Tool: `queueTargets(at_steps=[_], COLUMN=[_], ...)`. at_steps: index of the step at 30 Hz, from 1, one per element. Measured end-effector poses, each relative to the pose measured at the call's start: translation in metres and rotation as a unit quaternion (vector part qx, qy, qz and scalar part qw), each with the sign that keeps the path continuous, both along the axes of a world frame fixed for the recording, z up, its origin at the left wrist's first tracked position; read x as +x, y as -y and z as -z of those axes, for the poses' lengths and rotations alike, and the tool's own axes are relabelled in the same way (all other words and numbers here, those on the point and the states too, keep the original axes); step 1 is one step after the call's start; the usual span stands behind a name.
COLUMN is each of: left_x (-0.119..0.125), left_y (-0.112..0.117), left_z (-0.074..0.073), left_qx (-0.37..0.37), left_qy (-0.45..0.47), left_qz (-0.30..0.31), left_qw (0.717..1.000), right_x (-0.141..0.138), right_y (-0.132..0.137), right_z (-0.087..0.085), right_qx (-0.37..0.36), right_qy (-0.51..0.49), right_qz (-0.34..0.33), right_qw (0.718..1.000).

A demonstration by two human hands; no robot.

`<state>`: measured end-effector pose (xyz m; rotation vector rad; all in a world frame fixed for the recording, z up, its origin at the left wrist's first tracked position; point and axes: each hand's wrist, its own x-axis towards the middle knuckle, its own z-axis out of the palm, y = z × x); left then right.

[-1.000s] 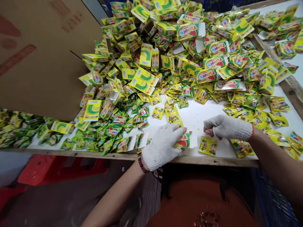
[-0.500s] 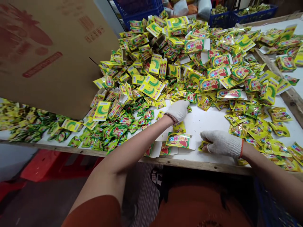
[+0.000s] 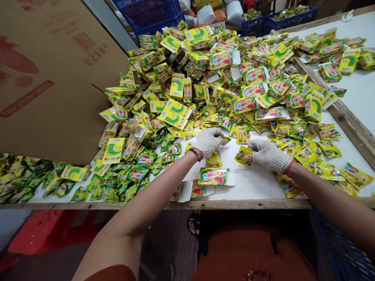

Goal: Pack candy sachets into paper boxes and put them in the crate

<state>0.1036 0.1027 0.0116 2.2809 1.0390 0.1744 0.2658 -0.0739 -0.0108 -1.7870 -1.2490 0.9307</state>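
My left hand [image 3: 207, 142], in a white knit glove, pinches a small green candy packet [image 3: 224, 139] over the white tabletop [image 3: 246, 187]. Opposite it, my right hand [image 3: 268, 155], gloved too, has its thumb and fingers closed on a yellow candy packet [image 3: 243, 155]. Below my left wrist lies another yellow packet [image 3: 213, 159]. Nearer the edge are a small printed carton [image 3: 213, 176] with a white flap and, partly under it, further cartons.
A high heap of small yellow cartons [image 3: 175, 113] fills the back. Green packets [image 3: 134, 171] lie left, yellow packets [image 3: 310, 156] right. A large cardboard box [image 3: 67, 97] stands at left. Wooden strips [image 3: 345, 117] edge the table; blue crates [image 3: 149, 15] stand behind.
My right hand has moved up and away from the table's front edge, bringing the yellow packet into view. My left hand has drawn slightly nearer with the green packet. The camera view has shifted.
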Motion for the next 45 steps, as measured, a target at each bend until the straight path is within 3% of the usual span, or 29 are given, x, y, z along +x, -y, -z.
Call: queueTargets(at_steps=[3,5,8,10,15,20,28,35,41,43,45], left_x=[-0.002,0.001,0.015,0.03,0.068,0.08,0.086,0.122,0.101,0.087,0.072], left_y=[0.008,0.012,0.018,0.023,0.029,0.023,0.004,0.021,0.023,0.017,0.011], left_z=[-0.005,-0.01,-0.014,-0.012,-0.001,0.0,0.0,-0.001,-0.01,-0.013,-0.014], left_qx=[0.004,0.088,0.256,0.294,0.251,0.251,0.243,0.245,0.263,0.251,0.159], left_qy=[0.045,0.019,-0.059,-0.097,-0.133,-0.111,-0.107,-0.151,-0.13,-0.051,0.082], left_qz=[0.026,0.054,0.09,0.116,0.153,0.194,0.162,0.165,0.186,0.155,0.083], left_qw=[0.999,0.994,0.961,0.944,0.947,0.942,0.95,0.943,0.938,0.954,0.98], right_x=[-0.005,-0.01,-0.014,-0.014,-0.008,-0.007,-0.012,-0.013,-0.011,-0.009,-0.006], right_y=[0.0,0.0,0.001,0.001,0.001,0.002,-0.005,-0.006,-0.003,-0.003,-0.002], right_z=[-0.001,0.0,0.003,0.006,0.007,0.004,0.0,0.002,0.001,0.001,0.0], right_qx=[-0.043,-0.072,-0.072,-0.073,-0.073,-0.069,-0.084,-0.105,-0.095,-0.083,-0.049], right_qy=[-0.042,-0.073,-0.061,-0.048,-0.017,0.01,0.092,0.056,0.016,0.005,-0.015], right_qz=[-0.008,-0.023,-0.066,-0.096,-0.105,-0.102,-0.123,-0.106,-0.101,-0.09,-0.071], right_qw=[0.998,0.995,0.993,0.992,0.992,0.992,0.985,0.987,0.99,0.992,0.996])
